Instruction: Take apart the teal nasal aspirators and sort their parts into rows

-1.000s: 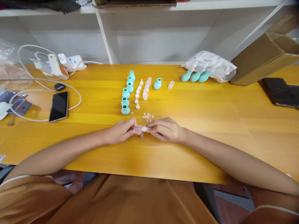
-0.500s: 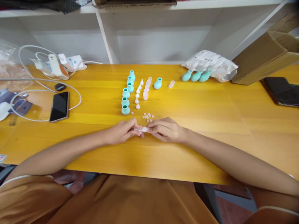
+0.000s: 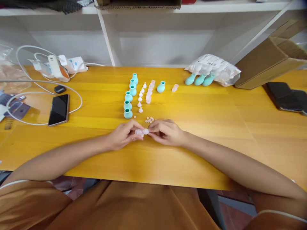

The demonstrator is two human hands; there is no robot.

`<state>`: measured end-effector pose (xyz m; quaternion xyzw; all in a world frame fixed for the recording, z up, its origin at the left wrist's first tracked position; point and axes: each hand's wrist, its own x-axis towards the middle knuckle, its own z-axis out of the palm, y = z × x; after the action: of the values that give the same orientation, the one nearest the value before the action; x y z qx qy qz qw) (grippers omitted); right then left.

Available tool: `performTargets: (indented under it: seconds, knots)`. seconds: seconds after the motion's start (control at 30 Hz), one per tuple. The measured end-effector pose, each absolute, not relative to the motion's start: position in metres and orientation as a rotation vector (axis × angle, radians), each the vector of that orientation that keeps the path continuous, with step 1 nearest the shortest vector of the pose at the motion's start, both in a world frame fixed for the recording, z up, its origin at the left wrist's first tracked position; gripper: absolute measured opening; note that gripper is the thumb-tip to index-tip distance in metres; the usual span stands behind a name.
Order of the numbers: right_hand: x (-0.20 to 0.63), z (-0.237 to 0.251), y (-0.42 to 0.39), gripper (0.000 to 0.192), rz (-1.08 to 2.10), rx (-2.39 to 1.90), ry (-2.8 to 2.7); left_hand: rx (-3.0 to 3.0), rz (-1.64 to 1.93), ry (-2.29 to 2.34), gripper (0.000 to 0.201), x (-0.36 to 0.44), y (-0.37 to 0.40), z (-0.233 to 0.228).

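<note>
My left hand (image 3: 121,135) is closed on a short translucent plastic tube (image 3: 138,132), pinching it between thumb and fingers. A white cone-shaped nozzle (image 3: 145,131) sits at the tube's right end, and my right hand (image 3: 169,132) pinches its narrow tip. Just beyond my hands lie several small pale rings (image 3: 150,120). Farther back stand a row of open-mouthed teal bulbs (image 3: 128,96), a row of white nozzles (image 3: 140,99) and a line of translucent tubes (image 3: 149,94). One teal bulb (image 3: 161,87) and one pinkish tube (image 3: 175,88) stand apart to the right.
A phone (image 3: 59,109), white cables and a power strip (image 3: 59,68) occupy the left. At the back right are a plastic bag (image 3: 213,67) with three teal bulbs (image 3: 200,80), a cardboard box (image 3: 266,64) and a black object (image 3: 285,97). White shelving (image 3: 168,41) rises behind the table.
The tube and nozzle have shifted slightly left, and more of the tube shows as my left fingers open away from it. My right hand has also moved a little left, still at the nozzle.
</note>
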<state>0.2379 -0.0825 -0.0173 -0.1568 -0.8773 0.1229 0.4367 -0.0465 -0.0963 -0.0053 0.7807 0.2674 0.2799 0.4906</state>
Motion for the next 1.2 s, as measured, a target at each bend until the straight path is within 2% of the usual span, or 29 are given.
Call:
performTargets:
  seconds: [0.13,0.33,0.5,0.7,0.83,1.13,1.2]
  knots:
    - [0.238,-0.018,-0.084,0.015,0.467,-0.453,-2.165,2.030,0.677,0.681,0.047,-0.044,-0.098,-0.001]
    - [0.236,-0.012,-0.085,0.012,0.411,-0.387,-2.243,2.221,0.644,0.757,0.024,-0.041,-0.100,0.005]
    - [0.239,-0.011,-0.082,0.008,0.390,-0.428,-2.228,2.251,0.646,0.791,0.022,-0.040,-0.099,0.011]
    - [0.255,-0.014,-0.067,0.014,0.332,-0.631,-1.985,2.283,0.774,0.670,0.014,-0.035,-0.093,0.017]
    - [0.263,-0.018,-0.047,0.019,0.334,-0.755,-2.016,2.170,0.690,0.645,0.014,-0.035,-0.092,0.016]
    - [0.276,-0.010,-0.029,0.040,0.654,-0.728,-2.414,2.083,0.620,0.729,0.012,-0.034,-0.092,0.014]
    - [0.280,-0.006,-0.030,0.037,0.711,-0.688,-2.470,2.088,0.602,0.741,0.014,-0.034,-0.091,0.014]
